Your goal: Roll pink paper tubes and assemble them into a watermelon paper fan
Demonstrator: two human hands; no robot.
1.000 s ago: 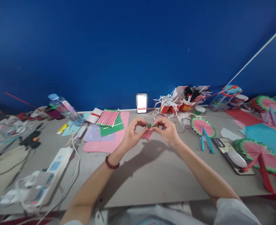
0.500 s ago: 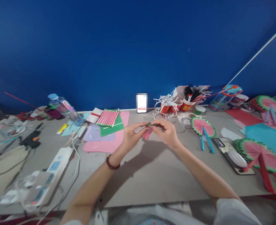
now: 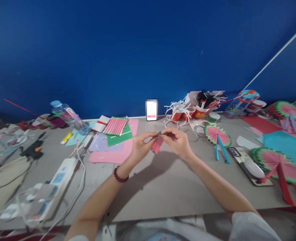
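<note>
Above the middle of the grey table (image 3: 163, 187), both my hands pinch a small folded pink paper piece with a green top edge (image 3: 157, 144). My left hand (image 3: 141, 146), with a dark bead bracelet on its wrist, grips it from the left with thumb and fingers closed. From the right, my right hand (image 3: 177, 142) pinches the same green end. The pink folds hang down between the two hands, clear of the table.
Pink, green and purple sheets with a pleated pink strip (image 3: 116, 126) lie behind left. A water bottle (image 3: 69, 116), glue gun (image 3: 33, 150) and power strip (image 3: 60, 179) sit left. Finished paper fans (image 3: 217, 135), a phone (image 3: 248, 165), red cups (image 3: 188, 115) stand right.
My fingers have closed tighter together on the folded paper, and the pink folds have swung slightly down and left. The arms have barely moved.
</note>
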